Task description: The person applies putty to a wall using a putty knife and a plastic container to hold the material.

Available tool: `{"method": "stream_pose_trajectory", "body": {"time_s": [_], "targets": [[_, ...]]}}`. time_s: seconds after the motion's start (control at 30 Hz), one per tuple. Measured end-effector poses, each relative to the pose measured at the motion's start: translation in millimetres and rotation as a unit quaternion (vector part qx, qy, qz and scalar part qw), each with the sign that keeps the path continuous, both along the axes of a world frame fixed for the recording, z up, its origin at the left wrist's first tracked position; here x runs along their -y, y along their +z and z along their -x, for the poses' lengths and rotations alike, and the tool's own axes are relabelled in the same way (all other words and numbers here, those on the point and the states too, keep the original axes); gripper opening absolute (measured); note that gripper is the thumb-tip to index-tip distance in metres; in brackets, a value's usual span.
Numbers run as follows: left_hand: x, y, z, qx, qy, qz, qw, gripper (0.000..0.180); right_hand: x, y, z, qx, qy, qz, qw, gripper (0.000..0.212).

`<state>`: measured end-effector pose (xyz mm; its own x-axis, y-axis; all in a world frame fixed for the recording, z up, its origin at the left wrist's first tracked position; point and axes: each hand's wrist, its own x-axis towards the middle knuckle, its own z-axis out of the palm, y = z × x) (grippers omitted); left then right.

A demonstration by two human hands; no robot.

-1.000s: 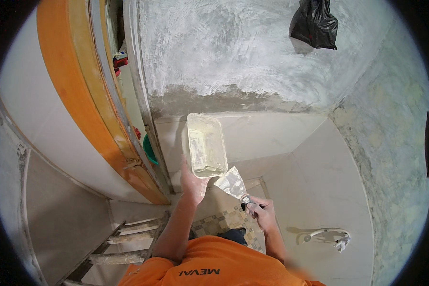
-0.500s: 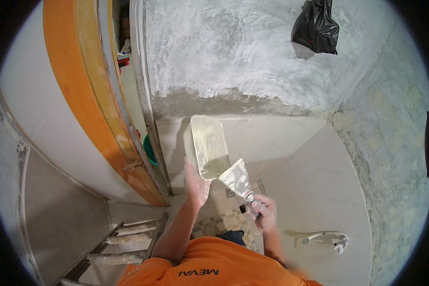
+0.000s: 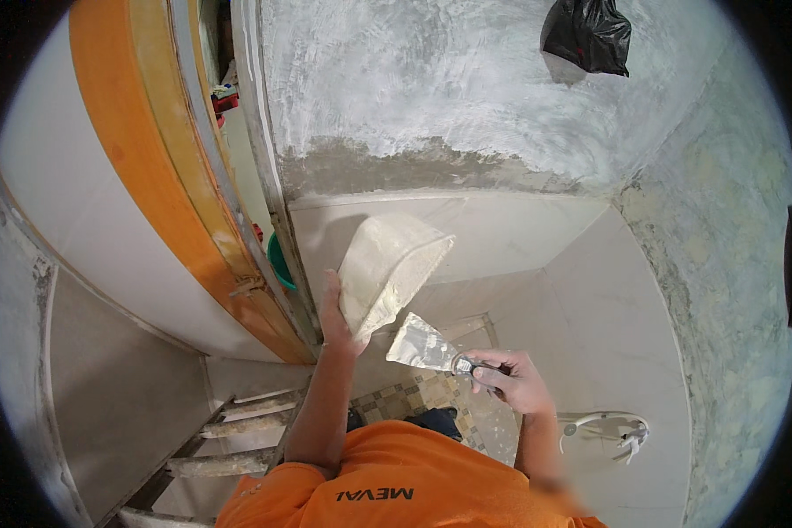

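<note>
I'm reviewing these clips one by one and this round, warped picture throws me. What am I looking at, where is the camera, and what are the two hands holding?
The camera sits on the person's head and looks down, so you see their orange shirt at the bottom and both forearms reaching up into the picture. The wide lens bends straight edges, which is why the door frame curves. There is no machine: just two bare hands. The left hand holds a whitish plaster tray, tilted. The right hand grips the handle of a putty knife, its blade smeared white and close under the tray. Ahead is a rough grey plastered wall above pale tiles, with a black bag hanging on it. Ladder rungs show at lower left.
</note>
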<state>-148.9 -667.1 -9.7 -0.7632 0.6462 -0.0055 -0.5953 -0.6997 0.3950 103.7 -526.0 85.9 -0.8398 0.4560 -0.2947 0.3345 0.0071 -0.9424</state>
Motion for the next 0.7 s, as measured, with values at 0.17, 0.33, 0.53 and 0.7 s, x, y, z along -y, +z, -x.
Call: {"method": "stream_pose_trajectory", "body": {"time_s": [0.17, 0.33, 0.53, 0.7], "targets": [[3, -5, 2, -0.007, -0.055, 0.045, 0.997, 0.063, -8, 3, 7, 0.053, 0.035, -0.046, 0.997, 0.032], [8, 9, -3, 0.009, -0.121, 0.115, 0.986, 0.063, -16, 14, 15, 0.029, 0.081, -0.081, 0.993, 0.029], [4, -7, 0, 0.015, -0.136, 0.092, 0.986, 0.062, -18, 14, 27, 0.08, 0.12, -0.137, 0.98, 0.027], [0, 9, 3, 0.048, -0.106, 0.13, 0.985, 0.061, -33, 2, 41, 0.101, 0.093, 0.022, 0.99, 0.028]]}}
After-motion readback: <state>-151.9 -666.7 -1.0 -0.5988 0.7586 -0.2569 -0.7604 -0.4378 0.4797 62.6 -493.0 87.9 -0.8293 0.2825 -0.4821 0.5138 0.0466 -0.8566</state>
